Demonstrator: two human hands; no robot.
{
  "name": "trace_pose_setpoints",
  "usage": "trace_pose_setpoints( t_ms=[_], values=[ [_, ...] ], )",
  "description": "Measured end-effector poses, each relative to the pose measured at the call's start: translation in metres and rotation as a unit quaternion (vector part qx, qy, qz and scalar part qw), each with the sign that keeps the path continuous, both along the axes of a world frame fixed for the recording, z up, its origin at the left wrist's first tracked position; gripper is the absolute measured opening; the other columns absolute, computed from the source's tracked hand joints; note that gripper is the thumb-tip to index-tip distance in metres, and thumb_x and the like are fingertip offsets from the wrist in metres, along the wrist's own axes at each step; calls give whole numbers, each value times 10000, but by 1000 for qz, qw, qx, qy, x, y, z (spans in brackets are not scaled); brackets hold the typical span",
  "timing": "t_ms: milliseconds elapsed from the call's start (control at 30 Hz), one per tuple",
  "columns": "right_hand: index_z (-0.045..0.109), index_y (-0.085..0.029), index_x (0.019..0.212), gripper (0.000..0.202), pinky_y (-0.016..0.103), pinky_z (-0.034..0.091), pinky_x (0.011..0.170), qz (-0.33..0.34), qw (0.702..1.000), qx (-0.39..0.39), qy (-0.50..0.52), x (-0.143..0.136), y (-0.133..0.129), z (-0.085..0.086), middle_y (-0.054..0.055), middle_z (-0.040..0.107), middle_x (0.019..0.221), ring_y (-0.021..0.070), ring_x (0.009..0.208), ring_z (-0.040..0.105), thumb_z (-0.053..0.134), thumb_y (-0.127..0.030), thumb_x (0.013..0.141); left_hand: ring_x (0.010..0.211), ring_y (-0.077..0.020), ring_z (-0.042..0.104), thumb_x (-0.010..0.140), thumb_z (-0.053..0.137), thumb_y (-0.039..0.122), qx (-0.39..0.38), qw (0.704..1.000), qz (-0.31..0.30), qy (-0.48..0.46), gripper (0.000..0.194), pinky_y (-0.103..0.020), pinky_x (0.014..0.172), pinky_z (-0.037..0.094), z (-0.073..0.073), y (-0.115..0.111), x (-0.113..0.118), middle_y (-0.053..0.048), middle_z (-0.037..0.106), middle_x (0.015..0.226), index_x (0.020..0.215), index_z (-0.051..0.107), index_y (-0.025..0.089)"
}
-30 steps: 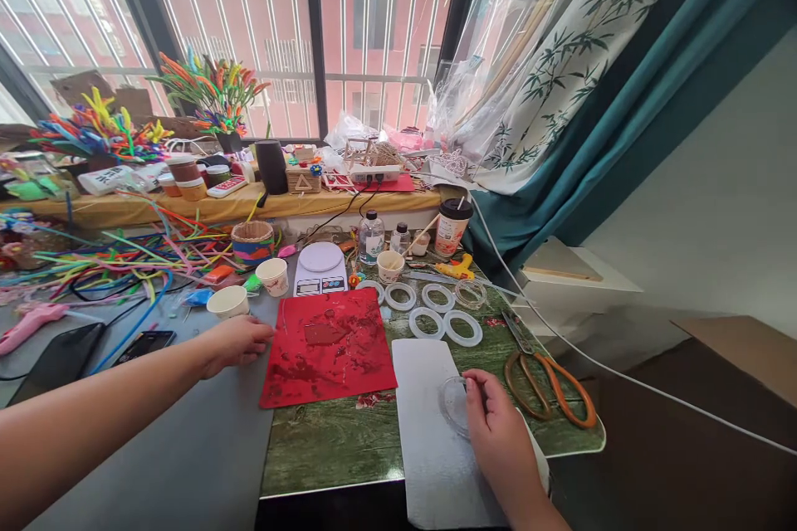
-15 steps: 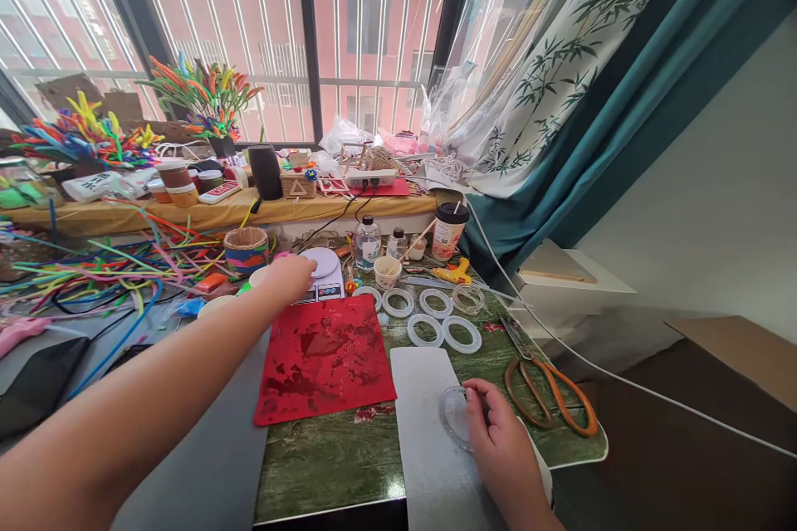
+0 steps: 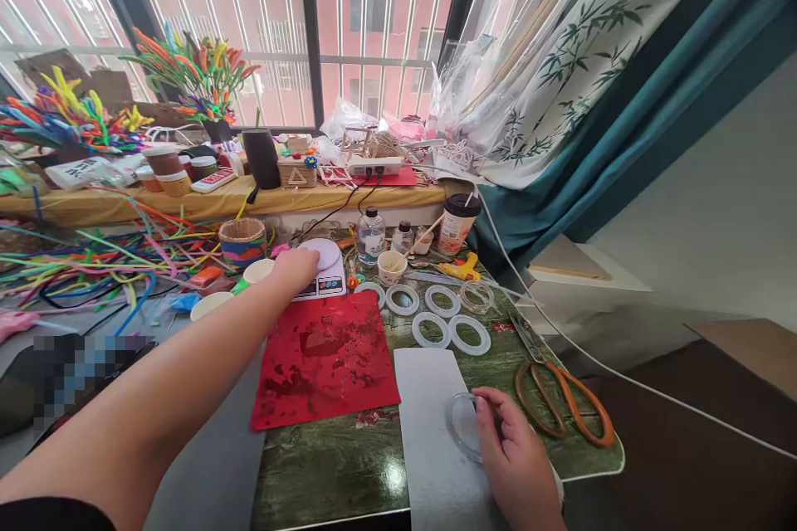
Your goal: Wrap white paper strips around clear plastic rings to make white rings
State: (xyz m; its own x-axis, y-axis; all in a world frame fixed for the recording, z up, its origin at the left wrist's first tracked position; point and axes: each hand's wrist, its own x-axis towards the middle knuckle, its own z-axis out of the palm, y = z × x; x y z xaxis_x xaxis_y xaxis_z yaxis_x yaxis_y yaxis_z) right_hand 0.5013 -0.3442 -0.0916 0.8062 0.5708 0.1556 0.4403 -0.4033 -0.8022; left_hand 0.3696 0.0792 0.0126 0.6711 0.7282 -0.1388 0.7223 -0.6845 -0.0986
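My right hand (image 3: 514,452) pinches the edge of a clear round ring (image 3: 457,429), thumb on top and fingers curled. The ring is tilted just over a white-grey sheet (image 3: 429,448). My left arm reaches across to a small white kitchen scale (image 3: 329,284), where my left hand (image 3: 297,272) is at the left side of its round plate (image 3: 327,254). The fingers of that hand are mostly hidden, so whether they grip anything does not show. In front of the scale lies a red sheet (image 3: 330,365) with dark wet patches.
Several white ring moulds (image 3: 470,335) lie behind the sheet, near clear rings (image 3: 476,296). Large orange-handled scissors (image 3: 576,402) rest at the right edge. Behind stand a paper cup (image 3: 391,267), bottles (image 3: 371,236), a drink cup (image 3: 457,224) and a yellow glue gun (image 3: 459,268). A white cable (image 3: 548,299) crosses the right.
The view has shifted slightly. Both hands keep about the same places, the left at the scale and the right holding the clear ring over the sheet.
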Motion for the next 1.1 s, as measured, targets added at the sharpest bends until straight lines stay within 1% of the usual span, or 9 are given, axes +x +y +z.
trace_pose_setpoints(
  t_ms=[67, 200, 300, 500, 700, 867, 967, 1033, 1100],
  values=[
    [670, -223, 1024, 402, 262, 587, 646, 6, 1000, 6, -2, 0, 0, -1, 86, 788, 949, 245, 827, 761, 462, -563, 970, 1201, -353, 612, 894, 678, 464, 3, 1000, 11, 7, 448, -511, 1000, 489, 10, 8, -5, -188, 663, 1282, 1246, 661, 188],
    [662, -224, 1044, 379, 263, 587, 690, 9, 1000, 14, -9, 0, -1, -4, 87, 785, 966, 245, 875, 760, 470, -544, 979, 1304, -474, 516, 716, 725, 677, -2, 999, 40, 35, 791, -560, 1020, 439, 39, 34, -30, -237, 595, 1406, 1353, 619, 221],
    [661, -228, 1039, 365, 260, 585, 695, 6, 1000, 13, -14, 0, -2, -6, 81, 785, 961, 242, 882, 762, 476, -537, 978, 1280, -491, 535, 619, 775, 688, -29, 996, 49, 70, 967, -541, 1004, 450, 51, 46, -48, -269, 560, 1445, 1427, 574, 196],
    [661, -233, 1035, 361, 250, 583, 667, 5, 1000, 14, -19, 1, -3, -8, 75, 789, 945, 238, 868, 765, 482, -539, 969, 1099, -364, 671, 638, 780, 406, -77, 990, 41, 109, 646, -375, 887, 507, 47, 39, -64, -157, 730, 1244, 1255, 711, 228],
    [659, -228, 1035, 378, 262, 595, 675, 0, 1000, 16, -1, -1, -1, -5, 84, 786, 942, 241, 836, 762, 492, -557, 957, 1015, -368, 693, 582, 760, 263, -77, 987, 55, 128, 526, -371, 816, 522, 49, 37, -85, -165, 763, 1146, 1105, 772, 203],
    [657, -228, 1032, 385, 276, 598, 663, 1, 1000, 20, 12, -1, -1, -4, 84, 783, 927, 244, 800, 757, 493, -568, 952, 946, -373, 706, 547, 774, 242, -62, 987, 70, 129, 460, -401, 806, 538, 55, 33, -95, -174, 778, 1030, 1004, 792, 188],
    [656, -233, 1049, 381, 270, 588, 619, 3, 1000, 11, 18, -1, -2, -4, 86, 783, 953, 247, 808, 756, 491, -564, 957, 1245, -458, 569, 603, 761, 293, -19, 995, 38, 91, 547, -511, 973, 475, 59, 16, -90, -223, 684, 1289, 1137, 743, 177],
    [653, -231, 1061, 388, 277, 593, 623, 5, 1000, 10, 23, -1, -3, -4, 85, 779, 955, 242, 782, 751, 487, -566, 960, 1365, -442, 471, 717, 691, 355, 2, 998, 9, 55, 569, -542, 1065, 399, 59, -5, -90, -219, 602, 1413, 1259, 661, 182],
    [654, -228, 1057, 392, 286, 602, 653, 10, 1000, 13, 22, -1, -3, -4, 81, 777, 944, 240, 774, 749, 485, -569, 959, 1267, -371, 580, 837, 576, 411, -13, 999, -12, 35, 462, -484, 1042, 430, 55, -33, -97, -171, 670, 1321, 1252, 636, 218]
  ],
)
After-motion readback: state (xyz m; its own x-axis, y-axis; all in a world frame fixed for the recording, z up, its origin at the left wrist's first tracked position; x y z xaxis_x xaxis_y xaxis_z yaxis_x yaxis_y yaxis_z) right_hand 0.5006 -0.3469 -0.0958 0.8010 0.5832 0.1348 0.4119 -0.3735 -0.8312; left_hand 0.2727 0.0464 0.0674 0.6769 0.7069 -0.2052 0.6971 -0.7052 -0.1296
